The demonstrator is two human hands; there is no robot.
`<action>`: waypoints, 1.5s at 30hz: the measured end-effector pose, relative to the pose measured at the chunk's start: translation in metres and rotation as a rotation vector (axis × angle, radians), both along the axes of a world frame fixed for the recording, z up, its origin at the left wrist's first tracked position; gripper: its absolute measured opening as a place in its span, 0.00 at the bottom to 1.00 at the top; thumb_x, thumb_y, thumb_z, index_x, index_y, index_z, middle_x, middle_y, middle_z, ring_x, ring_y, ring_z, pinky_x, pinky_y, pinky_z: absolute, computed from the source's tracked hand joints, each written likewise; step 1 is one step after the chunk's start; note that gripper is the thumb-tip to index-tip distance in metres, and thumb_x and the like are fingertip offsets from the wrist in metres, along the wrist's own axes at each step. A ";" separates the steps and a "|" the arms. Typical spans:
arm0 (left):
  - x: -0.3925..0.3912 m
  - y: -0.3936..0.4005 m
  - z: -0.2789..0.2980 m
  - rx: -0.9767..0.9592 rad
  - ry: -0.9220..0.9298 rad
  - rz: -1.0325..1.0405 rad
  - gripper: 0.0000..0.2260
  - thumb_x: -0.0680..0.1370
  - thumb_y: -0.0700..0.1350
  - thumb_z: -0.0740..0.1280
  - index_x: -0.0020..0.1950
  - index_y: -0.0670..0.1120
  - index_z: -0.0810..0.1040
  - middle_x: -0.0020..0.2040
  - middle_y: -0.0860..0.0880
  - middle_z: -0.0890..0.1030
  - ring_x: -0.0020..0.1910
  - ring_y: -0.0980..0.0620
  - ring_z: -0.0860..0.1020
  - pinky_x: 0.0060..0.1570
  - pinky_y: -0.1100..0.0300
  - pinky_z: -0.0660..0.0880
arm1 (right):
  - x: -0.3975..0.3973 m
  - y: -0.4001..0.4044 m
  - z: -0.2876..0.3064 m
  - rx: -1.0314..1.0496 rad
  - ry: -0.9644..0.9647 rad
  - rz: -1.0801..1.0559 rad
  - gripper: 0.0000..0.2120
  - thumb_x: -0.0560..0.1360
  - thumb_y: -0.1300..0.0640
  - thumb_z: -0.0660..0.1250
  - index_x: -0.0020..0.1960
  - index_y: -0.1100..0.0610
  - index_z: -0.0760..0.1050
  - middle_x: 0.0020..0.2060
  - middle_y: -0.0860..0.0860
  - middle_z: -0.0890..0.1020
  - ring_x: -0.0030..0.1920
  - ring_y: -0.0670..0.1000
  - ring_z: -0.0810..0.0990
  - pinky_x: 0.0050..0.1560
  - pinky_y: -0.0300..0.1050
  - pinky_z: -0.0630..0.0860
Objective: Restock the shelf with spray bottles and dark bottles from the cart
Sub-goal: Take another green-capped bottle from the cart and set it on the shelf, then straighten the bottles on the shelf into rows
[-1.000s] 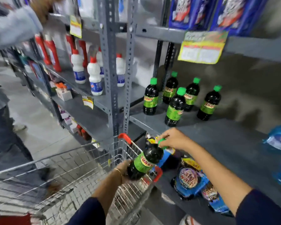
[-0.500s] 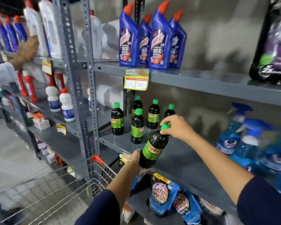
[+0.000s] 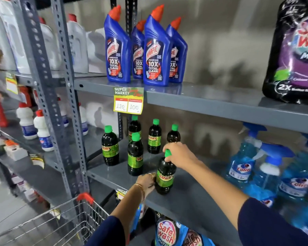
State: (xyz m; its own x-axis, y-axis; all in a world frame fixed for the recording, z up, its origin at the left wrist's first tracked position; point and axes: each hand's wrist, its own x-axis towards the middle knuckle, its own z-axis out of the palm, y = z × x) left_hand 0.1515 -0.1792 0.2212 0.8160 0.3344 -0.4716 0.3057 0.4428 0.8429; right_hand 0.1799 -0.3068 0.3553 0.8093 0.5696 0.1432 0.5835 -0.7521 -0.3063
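Dark bottle (image 3: 164, 176), green cap, label "SUNNY": long axis near vertical, cap up, tilted slightly; base at the front edge of the middle shelf (image 3: 194, 196). Whether the base rests fully on the shelf cannot be told. Right hand (image 3: 180, 154) closed over the cap; left hand (image 3: 146, 181) wrapped around the lower body, beside the label.

Count, middle shelf: five other dark bottles (image 3: 135, 154) upright behind and left of the held one, same green caps, "SUNNY" legible on some. Toward the shelf's right end: blue spray bottles (image 3: 242, 160), "Colin" labels; at least three, blurred, exact count unclear.

Upper shelf: four blue Harpic bottles (image 3: 117, 50), red caps, "10X TOTAL CLEAN". Price tag (image 3: 128, 100) on its front edge: "SUPER MARKET", "120", "100".

Wire cart (image 3: 60, 222) at lower left, red corner.
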 end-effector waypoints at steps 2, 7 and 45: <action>0.007 0.003 -0.002 -0.007 -0.037 -0.066 0.16 0.79 0.33 0.52 0.34 0.43 0.68 0.22 0.49 0.75 0.24 0.55 0.72 0.27 0.69 0.70 | 0.011 0.004 -0.002 0.036 0.008 -0.044 0.16 0.70 0.60 0.71 0.57 0.55 0.75 0.57 0.60 0.77 0.55 0.62 0.75 0.53 0.51 0.73; 0.019 -0.001 -0.015 0.322 -0.228 -0.148 0.19 0.63 0.26 0.64 0.52 0.37 0.77 0.30 0.55 0.83 0.31 0.61 0.79 0.34 0.71 0.76 | 0.032 0.016 -0.008 0.103 -0.010 -0.093 0.16 0.69 0.59 0.72 0.56 0.54 0.75 0.55 0.60 0.79 0.54 0.61 0.76 0.52 0.51 0.73; -0.014 0.094 -0.063 1.196 0.350 -0.294 0.64 0.55 0.75 0.64 0.75 0.43 0.34 0.77 0.48 0.36 0.76 0.49 0.37 0.76 0.49 0.41 | 0.058 0.141 -0.011 -0.039 -0.078 0.088 0.15 0.75 0.60 0.63 0.61 0.60 0.70 0.57 0.64 0.75 0.57 0.64 0.74 0.56 0.54 0.72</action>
State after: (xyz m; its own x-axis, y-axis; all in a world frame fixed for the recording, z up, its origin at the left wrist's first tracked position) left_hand 0.1373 -0.0847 0.1578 0.8250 0.5260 -0.2067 0.5476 -0.6534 0.5227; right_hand 0.2381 -0.1654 0.3442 0.7430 0.6447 0.1800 0.6690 -0.7071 -0.2288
